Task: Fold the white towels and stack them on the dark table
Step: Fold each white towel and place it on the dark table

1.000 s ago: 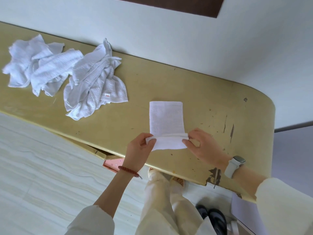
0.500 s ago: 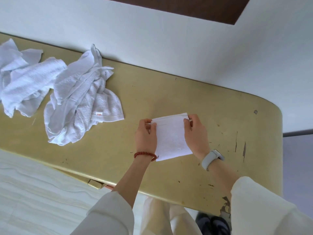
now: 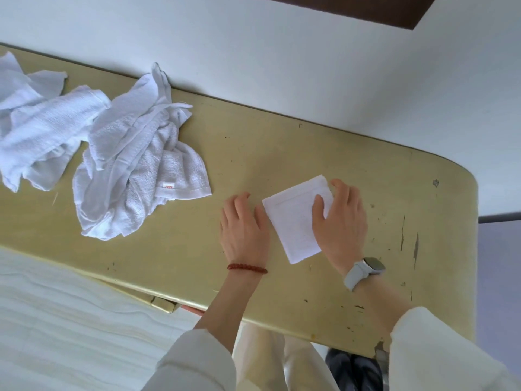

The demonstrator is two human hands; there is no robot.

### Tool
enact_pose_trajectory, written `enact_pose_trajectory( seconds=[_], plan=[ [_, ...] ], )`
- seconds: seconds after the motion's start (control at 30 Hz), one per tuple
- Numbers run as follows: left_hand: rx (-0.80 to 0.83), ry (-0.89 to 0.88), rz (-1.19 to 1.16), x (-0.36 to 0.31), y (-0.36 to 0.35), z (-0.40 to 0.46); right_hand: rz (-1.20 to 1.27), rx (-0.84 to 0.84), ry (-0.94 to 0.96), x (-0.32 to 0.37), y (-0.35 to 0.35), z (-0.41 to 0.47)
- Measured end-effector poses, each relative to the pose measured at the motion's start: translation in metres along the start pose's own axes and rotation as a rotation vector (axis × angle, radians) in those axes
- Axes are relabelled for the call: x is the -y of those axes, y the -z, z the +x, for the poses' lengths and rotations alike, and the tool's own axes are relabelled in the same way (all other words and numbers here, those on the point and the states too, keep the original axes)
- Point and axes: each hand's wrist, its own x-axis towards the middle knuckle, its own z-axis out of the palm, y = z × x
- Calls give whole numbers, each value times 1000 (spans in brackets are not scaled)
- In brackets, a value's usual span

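On the yellowish table (image 3: 282, 142), near its rounded right end, lies one folded towel (image 3: 293, 221), a small white square set at a slant. My right hand (image 3: 342, 221) rests on its right half: thumb on top, fingers bent over the far right edge, so that edge and corner are hidden. My left hand (image 3: 244, 227) lies flat on the tabletop just beside the towel's left edge, fingers relaxed, holding nothing; whether it touches the cloth I cannot tell. Hands apart, towel between them. Red bead bracelet (image 3: 247, 268) on left wrist, watch (image 3: 363, 270) on right. Far left: two unfolded towel heaps (image 3: 132, 165); the leftmost is cut off by the frame. How many towels each heap holds is unclear.
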Motion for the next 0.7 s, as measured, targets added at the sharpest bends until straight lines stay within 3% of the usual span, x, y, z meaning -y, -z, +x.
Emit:
enact_pose_trajectory(
  seconds=[0.07,0.13,0.23,0.33,0.47,0.6,0.7],
  plan=[
    [-75,-195,27,7,-1,-13,-61,-146,209,-9,-1,-9],
    [-7,-308,50,5,-3,-27,-61,-147,291,-18,-4,-13],
    [172,-396,200,1,-12,-40,-85,-44,386,-33,-10,-5],
    [265,-403,347,5,-22,-39,-270,154,548,-42,-16,5],
    [295,-392,428,13,-24,-35,-401,455,538,-42,-17,19],
    [349,-401,491,14,-19,-29,-407,538,523,-42,-14,21],
    [389,-436,484,19,-11,-18,-221,595,426,-34,-1,18]
  ],
)
